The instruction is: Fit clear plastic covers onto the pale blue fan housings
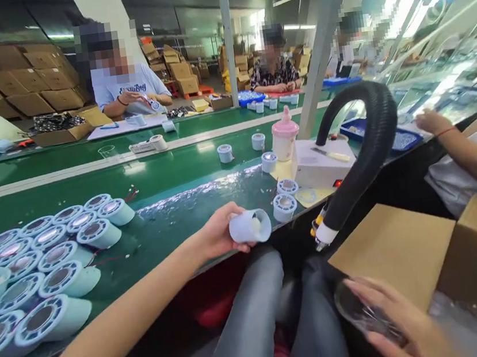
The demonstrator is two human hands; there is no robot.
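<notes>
My left hand (pixel 221 230) is wrapped round a light-blue plastic cylinder housing (pixel 244 228), held tilted at the bench edge above my lap. The housing's open end faces right, and something whitish shows inside it. Low on the right, my right hand (pixel 394 315) grips a clear plastic cup (pixel 359 308) beside an open cardboard box (pixel 397 246). Part of the cup is hidden by the fingers. Closest to my left hand on the bench is a blue round unit (pixel 284 207) with a slotted rim.
Rows of blue units (pixel 57 256) with thin red wires cover the bench's left side. A black flexible hose (pixel 381 120) arches over the right edge. Behind it stand a white box (pixel 321 162) and a pink-lidded bottle (pixel 286 138). Co-workers sit across the green belt and at right.
</notes>
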